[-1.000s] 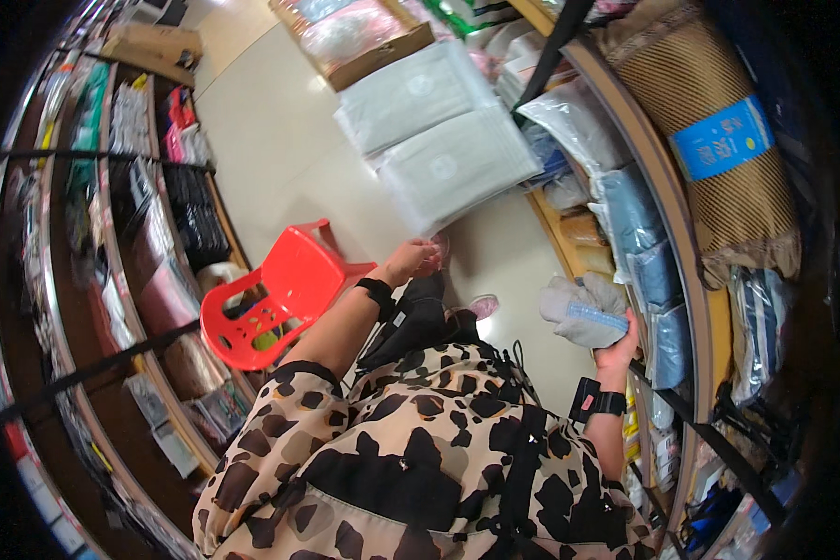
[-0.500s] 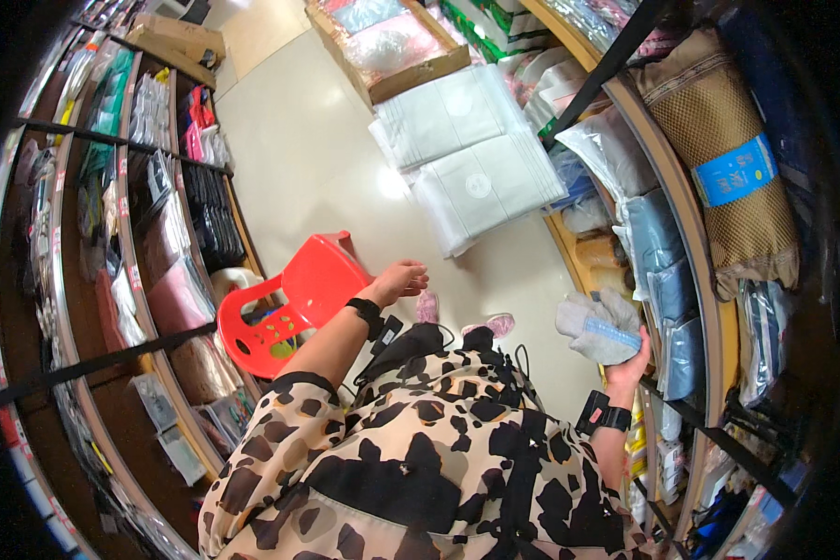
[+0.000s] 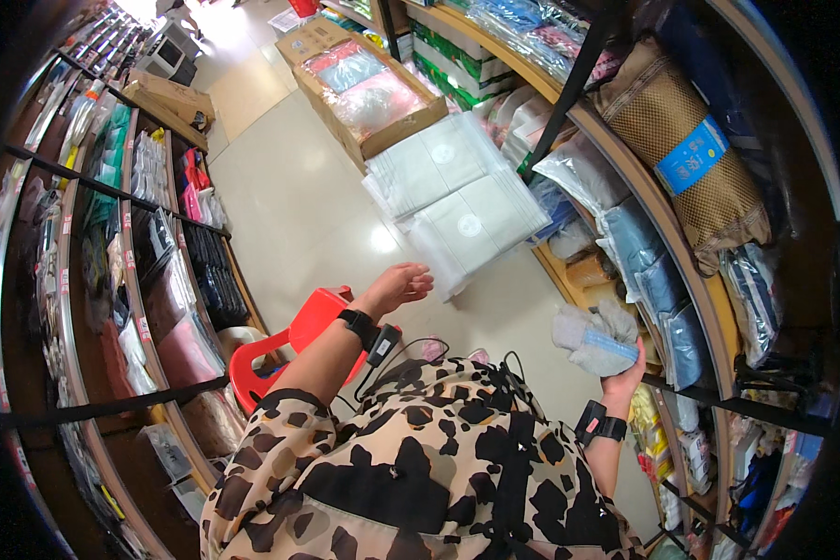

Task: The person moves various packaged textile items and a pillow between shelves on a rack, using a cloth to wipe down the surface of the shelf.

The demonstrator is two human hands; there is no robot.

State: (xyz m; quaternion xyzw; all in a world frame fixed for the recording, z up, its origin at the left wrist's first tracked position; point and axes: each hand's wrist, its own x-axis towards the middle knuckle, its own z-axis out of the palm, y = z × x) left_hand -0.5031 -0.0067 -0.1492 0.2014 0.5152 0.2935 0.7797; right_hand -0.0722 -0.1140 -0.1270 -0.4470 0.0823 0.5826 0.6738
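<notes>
At the right, my right hand (image 3: 631, 371) grips a soft, fuzzy grey cloth bundle (image 3: 595, 338) with a light blue band around it. The fingers under the bundle are mostly hidden. Left of centre, my left hand (image 3: 398, 287) is held out over the floor, with its fingers loosely extended and nothing in them. Below my left forearm stands a red plastic chair (image 3: 319, 317), partly covered by that arm. Large white plastic-wrapped packs (image 3: 471, 229) lie beyond my left hand, apart from it.
Shelving (image 3: 126, 271) with bagged goods lines the left. Curved shelves (image 3: 658, 201) on the right hold blue-grey packs and a brown mesh-like bundle (image 3: 686, 140) with a blue label. An open cardboard box (image 3: 397, 135) of wrapped items stands behind the white packs, narrowing the aisle (image 3: 289, 177).
The view has tilted up and moved forward, showing more of the far aisle. The red chair now sits lower behind my left forearm. The grey bundle stays in my right hand, slightly turned.
</notes>
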